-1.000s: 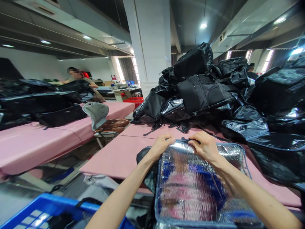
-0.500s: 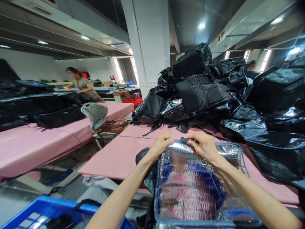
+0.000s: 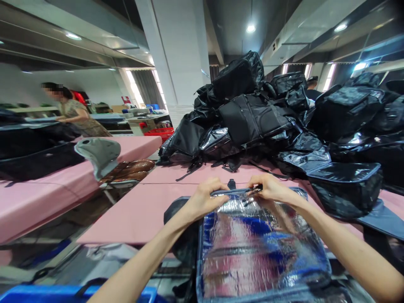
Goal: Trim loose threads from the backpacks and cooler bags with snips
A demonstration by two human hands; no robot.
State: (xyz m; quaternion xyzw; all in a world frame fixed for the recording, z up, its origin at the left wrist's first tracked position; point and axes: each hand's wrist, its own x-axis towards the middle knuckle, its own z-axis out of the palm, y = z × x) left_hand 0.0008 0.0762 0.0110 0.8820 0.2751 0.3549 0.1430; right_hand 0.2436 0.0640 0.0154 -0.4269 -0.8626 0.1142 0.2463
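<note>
An insulated bag (image 3: pixel 246 252) with a shiny silver foil lining and blue-grey edge binding faces me at the front of the pink-covered table. My left hand (image 3: pixel 208 195) is closed on its far edge, thumb below the binding and fingers above. Just to the right, my right hand (image 3: pixel 268 187) pinches the same edge. A small dark piece (image 3: pixel 257 188) shows at its fingertips; I cannot make out what it is. Between the hands, a short black strap end (image 3: pixel 232 184) sticks up behind the binding. Dark fabric of the bag (image 3: pixel 176 214) shows at its left side.
A large heap of black bags (image 3: pixel 249 118) covers the table's far side, with an open bag (image 3: pixel 347 185) at right. Left are a grey chair (image 3: pixel 101 155), another pink table (image 3: pixel 38 198) with black bags, and a person (image 3: pixel 75 113). A blue basket (image 3: pixel 63 292) stands lower left.
The view has swung a little to the right. My left hand has wrapped further over the edge, and the far edge is now bent up between my hands. The right hand still pinches there.
</note>
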